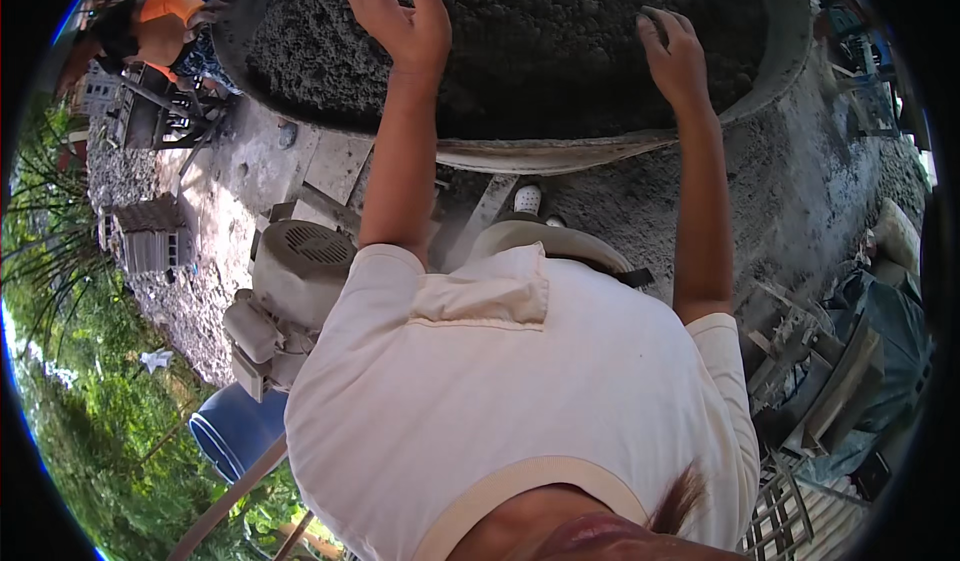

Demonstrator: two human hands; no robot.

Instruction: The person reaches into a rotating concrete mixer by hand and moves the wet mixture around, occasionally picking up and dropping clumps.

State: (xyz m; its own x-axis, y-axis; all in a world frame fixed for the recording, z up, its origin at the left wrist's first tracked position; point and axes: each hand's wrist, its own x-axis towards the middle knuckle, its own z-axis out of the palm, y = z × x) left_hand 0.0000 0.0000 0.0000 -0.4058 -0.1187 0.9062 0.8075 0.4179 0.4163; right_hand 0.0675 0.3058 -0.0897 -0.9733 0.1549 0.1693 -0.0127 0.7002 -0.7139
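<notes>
A wide round pan (590,151) with a pale, crusted rim stands in front of me. Dark grey, lumpy material (540,21), like damp mortar or soil, fills it. Over the left part of the pan is my left hand (408,23), its fingers spread and nothing in them; the fingertips run near the picture's top edge. My right hand (676,59) hangs over the right part, fingers loosely bent and apart, with no object seen in it. Whether either hand touches the material I cannot tell.
At far left, a person in an orange and black top (165,21) is beside the pan. A dusty motor (300,266) sits left of me, near a blue barrel (240,429) and stacked blocks (150,233). Boards and a dark tarp (885,361) lie at right. My white clog (527,199) shows below.
</notes>
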